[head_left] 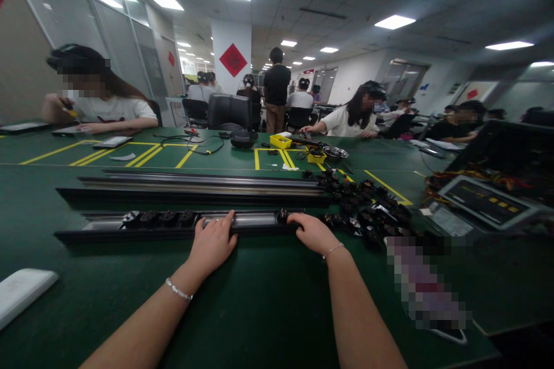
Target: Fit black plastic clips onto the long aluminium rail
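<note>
A long black metal track (pixel 255 227) with a silvery channel lies across the green table in front of me. Several round black parts, which look like socket modules (pixel 169 218), sit in its left half. My left hand (pixel 214 241) grips the track near the middle, its fingers over the channel. At the track's right end, my right hand (pixel 314 233) has its fingers curled at another round black module (pixel 283 215), which sits in the channel. The fingertips of that hand are partly hidden.
More black tracks (pixel 199 191) lie parallel behind. A heap of black modules (pixel 372 207) spreads to the right, near a blurred phone-like object (pixel 426 285) and an opened computer case (pixel 485 202). A white object (pixel 26 294) lies at left. Co-workers sit across the table.
</note>
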`<state>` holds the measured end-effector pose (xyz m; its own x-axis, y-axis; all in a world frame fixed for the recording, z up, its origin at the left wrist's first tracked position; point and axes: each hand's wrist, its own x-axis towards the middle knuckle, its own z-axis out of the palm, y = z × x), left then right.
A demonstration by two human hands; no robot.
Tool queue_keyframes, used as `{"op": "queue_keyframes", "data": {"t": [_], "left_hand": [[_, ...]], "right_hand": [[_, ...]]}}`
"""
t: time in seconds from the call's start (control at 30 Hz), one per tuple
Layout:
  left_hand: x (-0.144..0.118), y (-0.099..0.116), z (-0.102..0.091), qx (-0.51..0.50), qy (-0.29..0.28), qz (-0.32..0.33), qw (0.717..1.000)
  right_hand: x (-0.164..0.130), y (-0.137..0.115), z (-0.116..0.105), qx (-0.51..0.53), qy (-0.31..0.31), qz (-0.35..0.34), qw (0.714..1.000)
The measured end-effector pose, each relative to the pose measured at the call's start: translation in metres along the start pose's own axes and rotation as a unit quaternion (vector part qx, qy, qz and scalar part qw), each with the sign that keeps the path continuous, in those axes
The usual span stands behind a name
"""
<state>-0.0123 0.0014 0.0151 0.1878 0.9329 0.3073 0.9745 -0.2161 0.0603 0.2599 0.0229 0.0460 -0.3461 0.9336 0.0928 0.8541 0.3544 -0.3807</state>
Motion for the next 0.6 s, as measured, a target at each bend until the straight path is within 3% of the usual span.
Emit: {"op": "queue_keyframes", "data": {"t": [0.47, 0.6], "left_hand": [[0.000, -0.001, 0.002, -0.011, 0.002, 0.004, 1.000], [0.000, -0.001, 0.001, -0.010, 0.007, 0.009, 1.000]], "right_hand": [[-0.005, 0.025, -0.009, 0.035, 0.028, 0.050, 0.998], [-0.004, 0.029, -0.006, 0.058, 0.074, 0.059, 0.994]]}}
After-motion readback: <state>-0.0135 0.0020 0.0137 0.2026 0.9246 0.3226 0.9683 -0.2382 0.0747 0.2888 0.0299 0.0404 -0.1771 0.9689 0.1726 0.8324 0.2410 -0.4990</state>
